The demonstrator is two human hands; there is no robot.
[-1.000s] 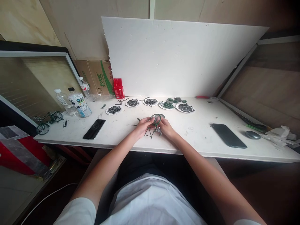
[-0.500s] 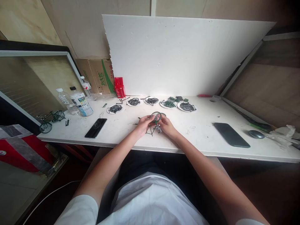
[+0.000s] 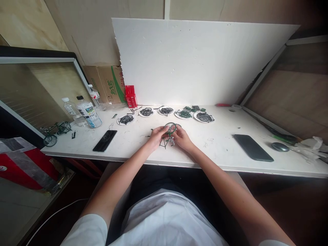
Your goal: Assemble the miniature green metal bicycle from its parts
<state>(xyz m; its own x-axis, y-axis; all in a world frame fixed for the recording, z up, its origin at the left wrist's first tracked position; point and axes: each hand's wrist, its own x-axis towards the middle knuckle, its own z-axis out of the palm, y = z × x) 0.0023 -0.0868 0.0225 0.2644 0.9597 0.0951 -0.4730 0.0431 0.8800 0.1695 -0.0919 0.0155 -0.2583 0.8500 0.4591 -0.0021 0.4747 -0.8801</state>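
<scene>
A small green model bicycle (image 3: 171,128) is held between both hands above the front middle of the table, one spoked wheel facing up. My left hand (image 3: 156,137) is closed on its left side, with the thumb by the wheel. My right hand (image 3: 182,138) grips it from the right, fingers bent round the parts. A thin dark frame piece (image 3: 163,142) hangs below the wheel. Part of the model is hidden behind my fingers. A few small dark pieces (image 3: 148,136) lie just left of my left hand.
Behind my hands stand white plates (image 3: 118,122) of dark and green parts. A finished-looking model bicycle (image 3: 50,139) is at the left end, near bottles (image 3: 89,112). A phone (image 3: 105,140) lies left; a dark green slab (image 3: 253,147) and a mouse (image 3: 280,147) lie right.
Both hands keep their hold on the model bicycle and stay in almost the same place. The whole view has shifted very slightly.
</scene>
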